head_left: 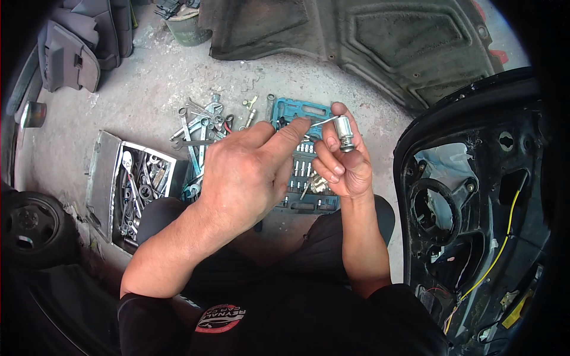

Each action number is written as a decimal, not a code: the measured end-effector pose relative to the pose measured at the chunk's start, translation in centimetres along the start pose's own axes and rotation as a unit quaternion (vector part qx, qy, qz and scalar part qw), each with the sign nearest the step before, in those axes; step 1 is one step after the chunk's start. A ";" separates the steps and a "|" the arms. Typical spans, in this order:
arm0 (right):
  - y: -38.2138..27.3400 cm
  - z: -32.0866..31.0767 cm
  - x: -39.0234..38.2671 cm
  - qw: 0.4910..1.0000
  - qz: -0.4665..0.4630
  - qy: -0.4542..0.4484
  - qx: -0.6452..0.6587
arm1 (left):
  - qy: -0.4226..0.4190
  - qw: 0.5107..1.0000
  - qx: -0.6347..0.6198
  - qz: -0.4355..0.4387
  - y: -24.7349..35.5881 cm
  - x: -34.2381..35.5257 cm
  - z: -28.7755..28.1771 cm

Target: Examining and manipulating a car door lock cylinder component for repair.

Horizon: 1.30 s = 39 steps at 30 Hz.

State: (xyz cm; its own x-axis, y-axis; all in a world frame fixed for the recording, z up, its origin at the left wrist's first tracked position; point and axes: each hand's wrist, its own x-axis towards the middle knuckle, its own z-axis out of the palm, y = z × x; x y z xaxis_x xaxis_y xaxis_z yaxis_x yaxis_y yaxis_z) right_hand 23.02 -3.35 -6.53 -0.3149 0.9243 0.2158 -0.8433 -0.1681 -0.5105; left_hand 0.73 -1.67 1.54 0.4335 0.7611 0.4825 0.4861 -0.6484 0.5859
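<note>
My right hand (351, 169) holds up a chrome cylindrical piece (343, 127), like a socket with a narrower grooved end below, between thumb and fingers. From the fingertips of my left hand (252, 169), a thin silver tool (323, 121) reaches to the upper part of that piece. Its handle is hidden in my grip, so I cannot make out its kind. Both hands are over an open blue socket case (285, 110) with rows of silver sockets (301, 169). A shiny metal part (319, 184) shows just beneath my right fingers; whether it is held is unclear.
Loose wrenches (193, 133) lie on the concrete floor left of the case. An open metal toolbox (104, 181) full of tools stands farther left, beside a wheel (32, 222). A stripped black car door (463, 237) is at right. Dark moulded panels (356, 41) and a bucket (189, 29) are behind.
</note>
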 end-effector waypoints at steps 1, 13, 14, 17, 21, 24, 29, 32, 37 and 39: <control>0.0 0.0 0.1 0.999 -0.016 0.019 -0.028 | -0.019 0.998 -0.049 -0.040 0.1 0.1 -0.1; 0.0 0.5 -0.3 0.995 -0.021 0.059 -0.077 | -0.048 0.998 -0.006 -0.051 0.6 0.1 -0.1; 0.0 0.5 -0.4 0.995 -0.022 0.058 -0.077 | -0.041 0.998 0.011 -0.041 0.9 0.1 -0.2; 0.0 0.3 -0.6 0.994 -0.013 0.066 -0.084 | -0.028 0.998 0.043 -0.026 1.1 0.2 -0.4; 0.3 -0.2 -0.6 0.998 -0.012 0.042 -0.048 | -0.032 0.997 0.065 -0.021 1.1 0.2 -0.2; 0.6 -0.1 -0.5 0.999 -0.013 0.038 -0.022 | -0.019 0.997 0.069 -0.016 1.4 0.2 -0.1; 0.2 0.7 -0.3 0.995 -0.018 0.071 -0.065 | -0.006 0.994 0.109 0.001 1.8 0.3 -0.3; 0.3 0.7 -0.2 0.994 -0.024 0.070 -0.075 | 0.006 0.992 0.124 0.011 1.9 0.2 -0.5; 0.5 1.2 0.4 0.994 -0.012 0.076 -0.084 | -0.019 0.990 0.139 0.004 2.0 -0.2 -1.1; 0.7 1.3 0.7 0.994 -0.010 0.069 -0.084 | -0.032 0.988 0.151 -0.008 2.2 -0.2 -1.4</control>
State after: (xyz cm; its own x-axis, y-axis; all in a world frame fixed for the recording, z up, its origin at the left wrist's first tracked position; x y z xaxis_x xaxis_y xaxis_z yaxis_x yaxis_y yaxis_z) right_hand 21.66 -3.28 -5.63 -0.2263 0.9669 0.1177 -0.7611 -0.1002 -0.6408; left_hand 0.62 -3.25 3.66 0.4665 0.7741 0.4279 0.6926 -0.6206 0.3676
